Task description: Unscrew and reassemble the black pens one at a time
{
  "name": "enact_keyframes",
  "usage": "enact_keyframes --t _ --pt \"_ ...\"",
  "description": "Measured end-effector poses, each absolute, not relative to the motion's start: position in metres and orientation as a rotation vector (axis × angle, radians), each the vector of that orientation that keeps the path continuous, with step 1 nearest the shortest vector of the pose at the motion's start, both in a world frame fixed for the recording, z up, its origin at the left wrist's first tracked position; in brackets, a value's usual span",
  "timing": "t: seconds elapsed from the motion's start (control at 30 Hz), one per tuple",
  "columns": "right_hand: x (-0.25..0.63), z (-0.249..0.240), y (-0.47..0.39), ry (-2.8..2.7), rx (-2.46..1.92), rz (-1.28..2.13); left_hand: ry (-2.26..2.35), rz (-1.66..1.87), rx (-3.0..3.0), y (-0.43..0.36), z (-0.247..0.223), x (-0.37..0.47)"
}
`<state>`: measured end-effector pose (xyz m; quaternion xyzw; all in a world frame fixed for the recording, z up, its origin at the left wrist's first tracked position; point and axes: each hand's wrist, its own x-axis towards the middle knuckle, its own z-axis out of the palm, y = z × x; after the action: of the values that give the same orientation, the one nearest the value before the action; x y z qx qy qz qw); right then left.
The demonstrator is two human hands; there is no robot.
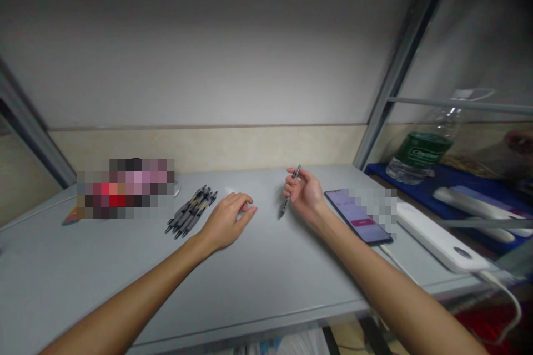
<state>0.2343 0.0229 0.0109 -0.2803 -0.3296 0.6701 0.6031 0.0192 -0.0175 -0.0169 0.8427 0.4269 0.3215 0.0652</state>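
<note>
In my right hand (306,191) is a slim pen (286,203), gripped between thumb and fingers and tilted, its lower end just over the grey desk (250,294). My left hand (229,217) rests on the desk with nothing in it, thumb apart from the loosely curled fingers. Just left of that hand lies a bundle of several dark pens (192,212) with gold-coloured bands, side by side and slanting. A phone (356,216) with its screen lit lies to the right of my right wrist.
A white power bank (441,238) with a cable (510,294) lies near the desk's right edge. Beyond the metal rail (449,102) stands a water bottle (425,147) on a blue surface (377,171). At the back left is a blurred-out pinkish item (137,183). A wall (233,147) closes the back.
</note>
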Motion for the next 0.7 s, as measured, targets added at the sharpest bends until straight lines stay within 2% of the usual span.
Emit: enact_keyframes --t 0.23,0.7 --pt "0.25 0.019 0.021 -0.779 -0.591 1.755 1.305 0.916 2.561 -0.015 -0.019 0.018" --pt "0.254 0.025 0.016 -0.927 -0.58 1.77 1.326 0.86 2.569 -0.012 -0.022 0.016"
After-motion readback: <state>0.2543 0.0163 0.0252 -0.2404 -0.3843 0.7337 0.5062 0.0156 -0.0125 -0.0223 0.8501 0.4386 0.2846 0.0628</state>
